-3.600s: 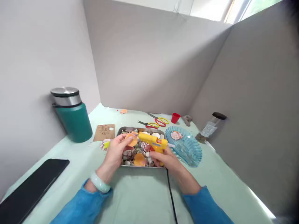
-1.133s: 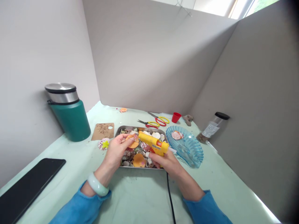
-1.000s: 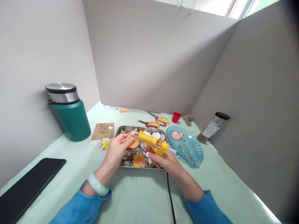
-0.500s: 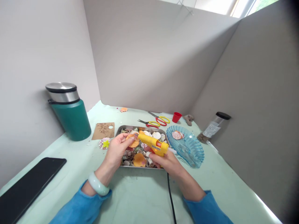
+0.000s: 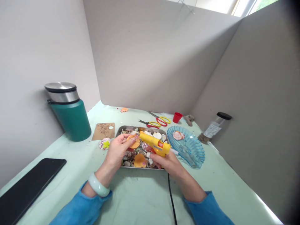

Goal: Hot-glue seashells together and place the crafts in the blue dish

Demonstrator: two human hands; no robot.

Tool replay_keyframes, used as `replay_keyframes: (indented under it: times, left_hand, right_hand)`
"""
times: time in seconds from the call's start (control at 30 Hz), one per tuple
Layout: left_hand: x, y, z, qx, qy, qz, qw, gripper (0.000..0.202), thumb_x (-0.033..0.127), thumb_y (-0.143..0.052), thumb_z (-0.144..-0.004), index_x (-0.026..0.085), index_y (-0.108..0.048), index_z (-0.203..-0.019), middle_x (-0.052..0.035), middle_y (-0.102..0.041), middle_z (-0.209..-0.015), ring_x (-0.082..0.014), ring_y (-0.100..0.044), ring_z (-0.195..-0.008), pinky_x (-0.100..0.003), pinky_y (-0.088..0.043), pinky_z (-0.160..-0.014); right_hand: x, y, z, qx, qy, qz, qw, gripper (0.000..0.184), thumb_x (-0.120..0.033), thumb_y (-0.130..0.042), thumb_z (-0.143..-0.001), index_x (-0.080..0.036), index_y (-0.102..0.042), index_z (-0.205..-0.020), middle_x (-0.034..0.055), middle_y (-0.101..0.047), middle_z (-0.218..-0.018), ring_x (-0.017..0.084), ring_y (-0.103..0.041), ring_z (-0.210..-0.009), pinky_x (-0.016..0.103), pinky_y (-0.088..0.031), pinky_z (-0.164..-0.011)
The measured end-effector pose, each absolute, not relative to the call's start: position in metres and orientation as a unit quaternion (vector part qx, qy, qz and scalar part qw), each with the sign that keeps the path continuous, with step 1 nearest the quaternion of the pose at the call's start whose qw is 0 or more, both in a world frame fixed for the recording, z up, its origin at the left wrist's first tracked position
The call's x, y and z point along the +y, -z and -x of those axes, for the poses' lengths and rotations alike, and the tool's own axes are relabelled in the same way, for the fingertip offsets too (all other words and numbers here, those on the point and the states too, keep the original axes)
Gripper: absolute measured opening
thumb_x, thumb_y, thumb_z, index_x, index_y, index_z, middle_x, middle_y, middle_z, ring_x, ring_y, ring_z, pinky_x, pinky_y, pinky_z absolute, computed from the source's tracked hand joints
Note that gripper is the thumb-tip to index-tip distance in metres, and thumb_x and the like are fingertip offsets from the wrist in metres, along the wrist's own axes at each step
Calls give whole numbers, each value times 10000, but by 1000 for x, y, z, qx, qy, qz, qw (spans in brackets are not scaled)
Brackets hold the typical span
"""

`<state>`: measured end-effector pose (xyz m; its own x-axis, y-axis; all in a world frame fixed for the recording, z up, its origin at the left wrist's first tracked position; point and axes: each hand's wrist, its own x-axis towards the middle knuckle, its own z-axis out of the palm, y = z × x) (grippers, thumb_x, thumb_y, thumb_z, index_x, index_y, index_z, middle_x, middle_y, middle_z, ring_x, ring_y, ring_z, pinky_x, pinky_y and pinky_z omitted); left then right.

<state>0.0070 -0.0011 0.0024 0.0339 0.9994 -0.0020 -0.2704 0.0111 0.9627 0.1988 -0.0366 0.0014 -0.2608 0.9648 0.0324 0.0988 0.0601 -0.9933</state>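
My left hand [image 5: 118,149] pinches a round orange piece [image 5: 134,142], perhaps a shell or a felt disc, over the left half of a metal tray. In my right hand [image 5: 167,161] is a yellow hot glue gun [image 5: 153,142], its nozzle pointing left at the orange piece. A white glue stick pokes out of its back end. The metal tray [image 5: 140,168] below both hands holds many seashells, among them a larger orange shell [image 5: 140,160] near the front rim. Whether the nozzle touches the orange piece I cannot tell.
A blue shell-shaped dish [image 5: 192,153] holding a speckled shell [image 5: 178,135] is right of the tray. Behind are scissors [image 5: 153,124] and a red cup [image 5: 177,117]. Leftward are a brown card [image 5: 103,131], a green flask [image 5: 71,120] and a phone [image 5: 30,187]. A black cord [image 5: 172,198] runs toward me.
The glue gun has shifted very slightly to the right, its nozzle drawing a little away from the orange piece. My left hand has stayed nearly still.
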Motion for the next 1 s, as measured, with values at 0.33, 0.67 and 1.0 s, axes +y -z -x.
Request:
replay_keyframes:
  times: [0.33,0.67,1.0]
  left_hand:
    - [0,1,-4,438,-554,-446,550,348,368,-758,-684,123,-638,-900,-57,-698,-811,-129,-616,-664,-209,-471,-547]
    - [0,0,-5,440,-549,-453,547,352,374,-759,-680,127,-633,-896,-36,-687,-782,-122,-607,-662,-209,-472,-562]
    - [1,1,-5,435,-549,-450,555,358,361,-758,-685,117,-627,-912,-57,-706,-809,-132,-627,-677,-216,-475,-573]
  right_hand:
    - [-36,3,-201,-605,-514,445,415,277,-303,-621,-783,-151,-648,-1013,-58,-453,-501,88,-391,-454,220,-324,-458]
    - [-35,6,-202,-610,-519,441,405,293,-292,-606,-797,-142,-646,-1046,-52,-455,-516,86,-396,-464,219,-333,-466]
    - [-34,8,-203,-608,-514,438,417,262,-309,-606,-809,-152,-642,-1016,-54,-459,-521,81,-391,-463,212,-323,-454]
